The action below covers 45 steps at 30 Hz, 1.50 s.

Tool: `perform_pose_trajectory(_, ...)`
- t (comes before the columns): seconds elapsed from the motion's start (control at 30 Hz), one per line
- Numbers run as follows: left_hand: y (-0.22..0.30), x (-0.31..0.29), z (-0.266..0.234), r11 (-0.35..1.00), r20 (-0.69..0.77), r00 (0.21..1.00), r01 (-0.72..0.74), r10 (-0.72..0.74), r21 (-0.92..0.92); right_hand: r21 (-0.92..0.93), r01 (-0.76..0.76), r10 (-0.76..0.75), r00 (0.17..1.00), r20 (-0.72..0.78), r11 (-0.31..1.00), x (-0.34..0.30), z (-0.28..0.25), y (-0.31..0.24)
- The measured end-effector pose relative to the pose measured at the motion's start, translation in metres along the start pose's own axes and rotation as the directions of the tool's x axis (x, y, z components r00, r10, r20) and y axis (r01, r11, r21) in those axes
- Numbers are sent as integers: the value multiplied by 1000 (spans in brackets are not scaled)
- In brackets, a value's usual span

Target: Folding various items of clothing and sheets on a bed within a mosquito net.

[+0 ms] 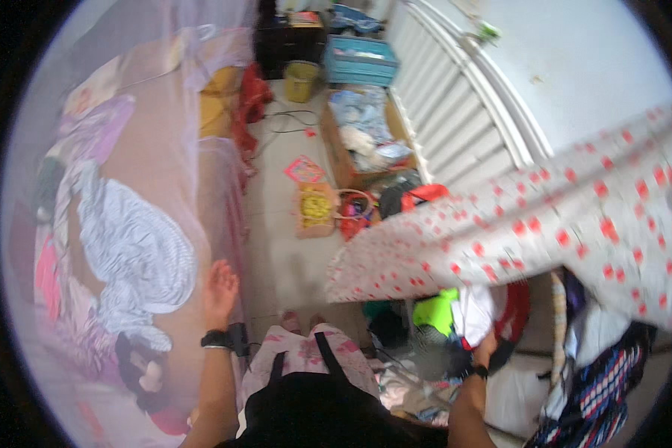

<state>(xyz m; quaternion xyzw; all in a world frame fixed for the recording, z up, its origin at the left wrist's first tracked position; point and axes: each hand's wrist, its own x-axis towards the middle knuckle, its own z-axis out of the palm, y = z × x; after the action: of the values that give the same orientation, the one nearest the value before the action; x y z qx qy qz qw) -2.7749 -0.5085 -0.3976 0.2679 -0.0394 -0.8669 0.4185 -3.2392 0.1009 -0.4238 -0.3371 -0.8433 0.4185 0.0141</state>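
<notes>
My left hand [220, 293] is raised beside the bed's edge, fingers loosely stretched and nothing in them. To its left, a crumpled pale blue-and-white striped cloth [138, 246] lies on the bed behind a sheer net. My right hand [486, 348] reaches into a pile of clothes under a hanging cover. It is at the lower end of a white garment [473, 315], but its fingers are partly hidden, so a grip on the garment is not certain. Next to that is a bright green garment [434, 313], with dark clothes around it.
A white cover with red cherry-like prints [500, 231] drapes over the right side. Beyond it are a cardboard box of clothes [340, 153], a blue crate [360, 71] and a yellow bin [300, 82]. A basket with yellow contents [315, 231] and cables [291, 116] lie on the tiled floor.
</notes>
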Motion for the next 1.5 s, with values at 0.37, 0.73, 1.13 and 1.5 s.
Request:
perform_pose_trajectory(0.37,10,85,66,992,-164,986,30,-10,121,-289,181,-278,898,-342,940,8,1,30)
perform_pose_trajectory(0.73,28,195,110,975,-193,977,125,-89,183,-522,210,-481,745,-462,827,-120,34,4)
perform_pose_trajectory(1.13,123,358,123,964,-185,981,100,-54,247,-391,656,-301,689,659,646,-344,219,-67)
perform_pose_trajectory(1.5,188,444,175,909,-138,990,61,-5,412,-58,766,203,-96,975,640,-429,370,-214)
